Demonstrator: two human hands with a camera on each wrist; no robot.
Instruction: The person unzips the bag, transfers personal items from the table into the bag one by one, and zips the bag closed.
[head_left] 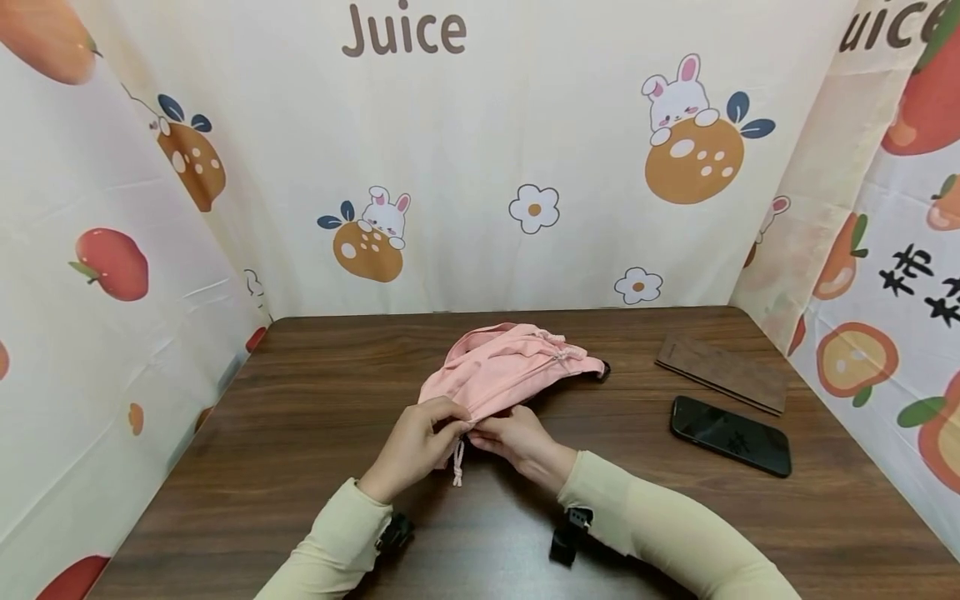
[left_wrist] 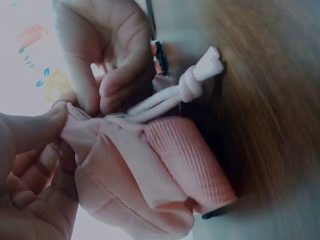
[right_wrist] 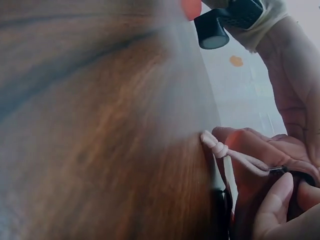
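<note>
A pink fabric waist bag point(head_left: 502, 367) lies on the table with a zip along its front edge and ribbed webbing at one end. My left hand point(head_left: 416, 442) pinches the fabric by the zip's end between thumb and fingers. Close beside it, my right hand point(head_left: 521, 442) pinches the bag's edge at the zip. From the metal zip slider point(right_wrist: 279, 170) hangs a knotted pale pink cord pull point(left_wrist: 190, 85), free of both hands. In the right wrist view, the right thumb point(right_wrist: 277, 197) sits right by the slider. The bag's inside is hidden.
On the table's right side lie a black phone point(head_left: 731, 436) and, behind it, a flat brown wallet-like case point(head_left: 720, 375). The dark wood table point(head_left: 322, 400) meets printed curtains point(head_left: 465, 167) at the back and sides. Each wrist wears a small black camera point(head_left: 393, 533).
</note>
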